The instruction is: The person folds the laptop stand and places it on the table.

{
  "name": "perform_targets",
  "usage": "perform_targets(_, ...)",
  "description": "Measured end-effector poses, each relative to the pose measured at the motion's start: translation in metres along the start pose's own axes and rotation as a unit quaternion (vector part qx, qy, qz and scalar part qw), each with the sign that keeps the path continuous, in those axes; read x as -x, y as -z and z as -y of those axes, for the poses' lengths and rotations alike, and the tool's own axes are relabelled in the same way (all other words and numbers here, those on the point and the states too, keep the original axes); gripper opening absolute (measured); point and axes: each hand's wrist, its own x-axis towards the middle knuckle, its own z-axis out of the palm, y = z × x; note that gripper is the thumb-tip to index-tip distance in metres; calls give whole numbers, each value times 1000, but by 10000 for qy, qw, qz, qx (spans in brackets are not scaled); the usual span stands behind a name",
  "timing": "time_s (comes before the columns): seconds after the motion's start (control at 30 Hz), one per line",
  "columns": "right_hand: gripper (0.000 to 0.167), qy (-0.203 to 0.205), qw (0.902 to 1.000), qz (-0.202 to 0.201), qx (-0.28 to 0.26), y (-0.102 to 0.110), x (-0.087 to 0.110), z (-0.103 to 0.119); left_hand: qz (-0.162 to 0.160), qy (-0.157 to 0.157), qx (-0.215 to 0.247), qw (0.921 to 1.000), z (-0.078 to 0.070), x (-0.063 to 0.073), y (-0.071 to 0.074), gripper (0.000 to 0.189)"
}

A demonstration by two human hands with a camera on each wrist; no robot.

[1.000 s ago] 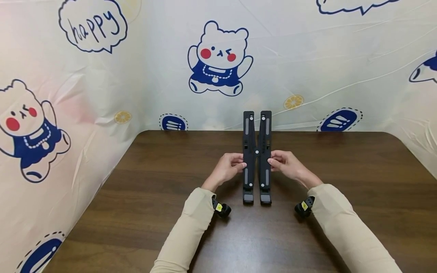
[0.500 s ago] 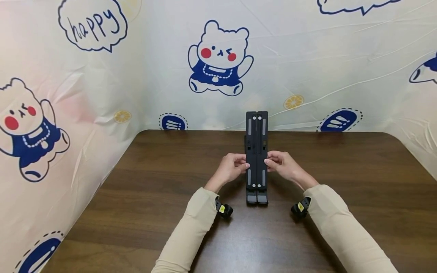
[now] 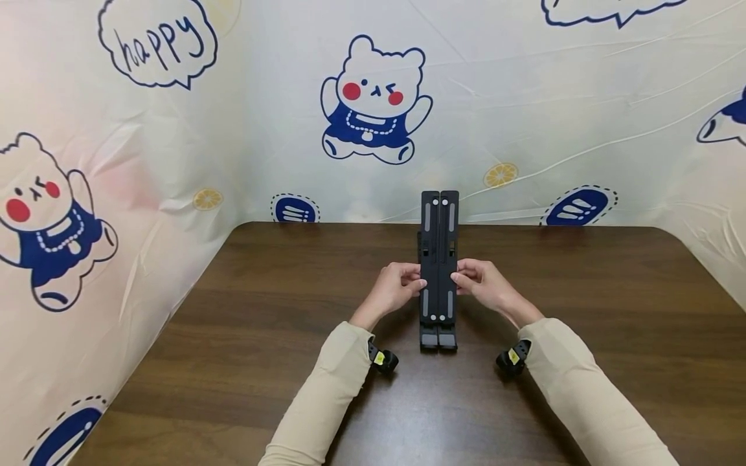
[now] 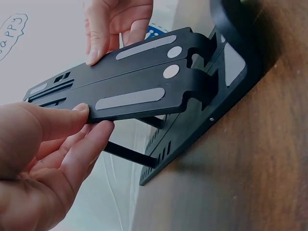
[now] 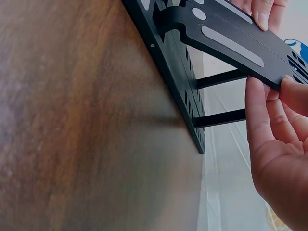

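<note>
A black folding laptop stand (image 3: 439, 278) stands on the table, its two top arms side by side with a thin seam between them. Grey pads and round silver rivets mark the arms. My left hand (image 3: 393, 287) pinches the left arm's outer edge, thumb on top and fingers below. On the opposite edge my right hand (image 3: 486, 285) does the same. In the left wrist view the raised top plate (image 4: 130, 94) slopes up from the base (image 4: 192, 134), with thin support struts between. The right wrist view shows these struts (image 5: 221, 78) meeting the slotted base.
The brown wooden table (image 3: 233, 362) runs back to a pale printed cloth (image 3: 501, 84) with cartoon bears, which hangs behind and at both sides. A small black wrist camera (image 3: 383, 358) sits at the left cuff, another camera (image 3: 513, 358) at the right.
The stand's two arms, apart a second ago, have come together as both hands moved inward. Over the last half second hardly anything has moved.
</note>
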Motion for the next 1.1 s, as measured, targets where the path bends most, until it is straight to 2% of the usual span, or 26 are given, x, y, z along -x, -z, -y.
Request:
perform_targets(0.17,20,-126,9999,91,19,1,1,4,-68,-365,-395,9985,1,2,1,25)
perform_targets(0.3,30,-190,9993,268,196,9,3,11,-40,-436,-477,9979,1,4,5,29)
perform_targets(0.4,38,-151,9982,196,549,25,0,24,-231,-604,-164,9978,-2,8,10,33)
perform_targets(0.47,43,-160,9967,11,793,39,-5,37,-460,-845,62,9953,-6,12,13,34)
perform_targets(0.6,46,-156,9912,-439,1241,62,-22,62,-695,-1369,522,9868,-24,32,17,31)
perform_targets(0.7,42,103,9839,-716,1634,70,-38,75,-543,-1533,717,9841,-37,47,17,30)
perform_targets(0.83,37,460,9722,-891,2114,73,-55,88,-105,-1547,643,9858,-37,58,10,29)
perform_targets(0.93,36,494,9711,-848,2174,71,-65,93,281,-1458,551,9874,-26,59,1,28)
perform_targets(1.1,35,359,9795,-691,1857,65,-77,94,753,-1242,288,9890,0,56,-18,28)
